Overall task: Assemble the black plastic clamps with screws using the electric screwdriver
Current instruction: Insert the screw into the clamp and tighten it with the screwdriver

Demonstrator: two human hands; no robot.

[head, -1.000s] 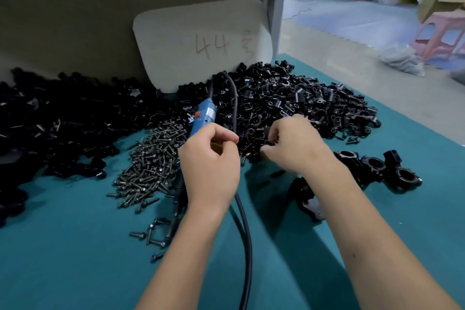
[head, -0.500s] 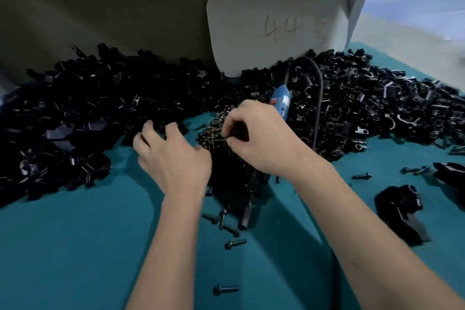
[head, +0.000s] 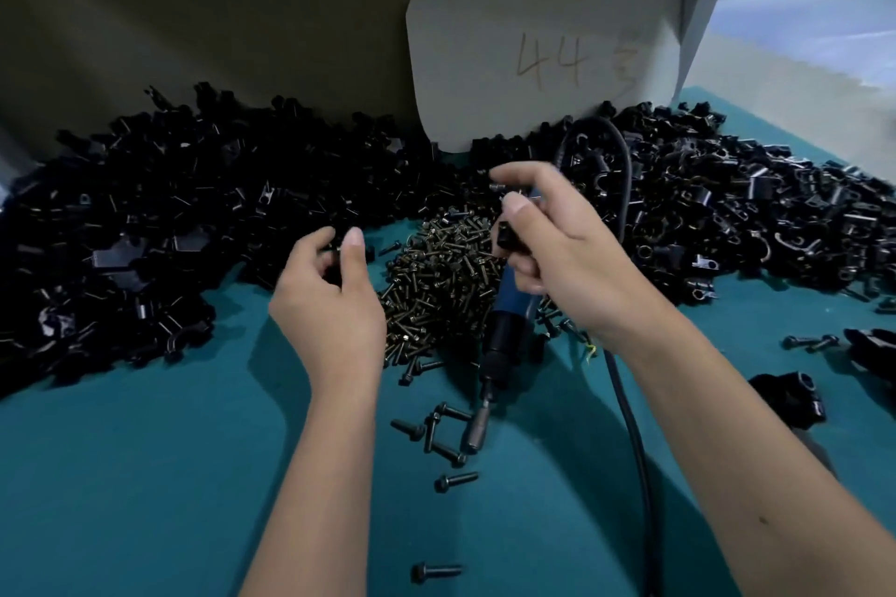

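Your right hand (head: 557, 252) pinches a small black plastic clamp piece (head: 506, 239); your left hand (head: 329, 291), fingers curled, grips another black clamp piece (head: 334, 252). Behind them, the grey card (head: 533, 58) reads "44".

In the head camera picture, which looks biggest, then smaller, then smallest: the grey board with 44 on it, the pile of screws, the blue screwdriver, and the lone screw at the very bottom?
1. Grey board
2. Pile of screws
3. Blue screwdriver, partly hidden by the right hand
4. Lone screw
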